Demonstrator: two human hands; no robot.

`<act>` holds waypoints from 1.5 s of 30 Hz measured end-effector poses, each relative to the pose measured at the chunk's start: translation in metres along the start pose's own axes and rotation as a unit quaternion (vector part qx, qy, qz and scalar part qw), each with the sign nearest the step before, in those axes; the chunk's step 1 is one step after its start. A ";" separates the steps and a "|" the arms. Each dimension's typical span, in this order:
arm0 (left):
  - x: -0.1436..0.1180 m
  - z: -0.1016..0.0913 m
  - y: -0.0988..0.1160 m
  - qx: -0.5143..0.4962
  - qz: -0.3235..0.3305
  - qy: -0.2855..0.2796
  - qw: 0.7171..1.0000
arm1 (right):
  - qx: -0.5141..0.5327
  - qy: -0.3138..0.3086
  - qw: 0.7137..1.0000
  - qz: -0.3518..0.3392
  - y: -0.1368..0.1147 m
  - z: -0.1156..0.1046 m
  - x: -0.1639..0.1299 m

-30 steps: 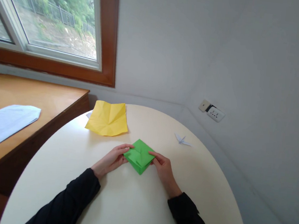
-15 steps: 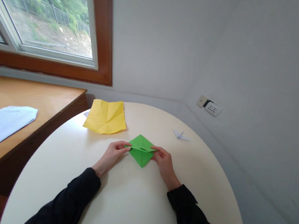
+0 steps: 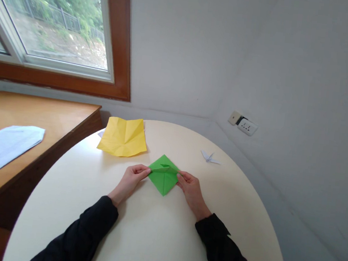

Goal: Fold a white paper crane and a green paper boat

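Note:
A sheet of green origami paper (image 3: 164, 181), folded into a diamond, is between my hands over the white round table (image 3: 149, 236). Across its middle runs a raised fold with a small opening at the centre. My left hand (image 3: 132, 180) pinches the diamond's left corner between thumb and fingers. On the other side, my right hand (image 3: 190, 189) pinches the right corner the same way. The lower point of the diamond faces me.
Behind my left hand lies a creased yellow paper sheet (image 3: 124, 137), with something pale under its left edge. A small white folded paper figure (image 3: 210, 157) sits at the back right. Left of the table stands a wooden desk (image 3: 53, 110) with papers (image 3: 5, 145). A wall socket (image 3: 247, 126) is beyond.
The raised fold across the green paper has shifted, and its central opening now shows more. Both hands keep their pinch at the corners, with only slight movement.

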State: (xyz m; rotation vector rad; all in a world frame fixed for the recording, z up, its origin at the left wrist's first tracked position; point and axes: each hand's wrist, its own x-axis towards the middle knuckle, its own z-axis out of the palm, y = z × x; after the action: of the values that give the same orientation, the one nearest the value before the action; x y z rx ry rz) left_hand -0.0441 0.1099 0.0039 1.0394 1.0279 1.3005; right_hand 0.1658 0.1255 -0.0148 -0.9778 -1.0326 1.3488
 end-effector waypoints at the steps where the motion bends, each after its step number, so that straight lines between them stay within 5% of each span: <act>1: 0.000 0.000 0.000 0.002 0.001 0.001 1.000 | -0.005 0.001 1.000 -0.003 0.000 0.000 0.000; 29: -0.004 0.003 -0.002 0.114 0.024 -0.022 0.993 | -0.113 0.076 0.988 -0.069 0.004 0.000 0.003; 45: -0.007 0.008 0.002 0.160 0.047 0.001 0.986 | -0.091 0.103 0.988 -0.066 0.001 0.003 0.002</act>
State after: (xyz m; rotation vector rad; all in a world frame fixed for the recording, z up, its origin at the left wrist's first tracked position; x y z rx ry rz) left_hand -0.0364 0.1026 0.0080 1.3418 1.2281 1.2359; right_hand 0.1621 0.1272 -0.0152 -1.1392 -1.0550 1.0349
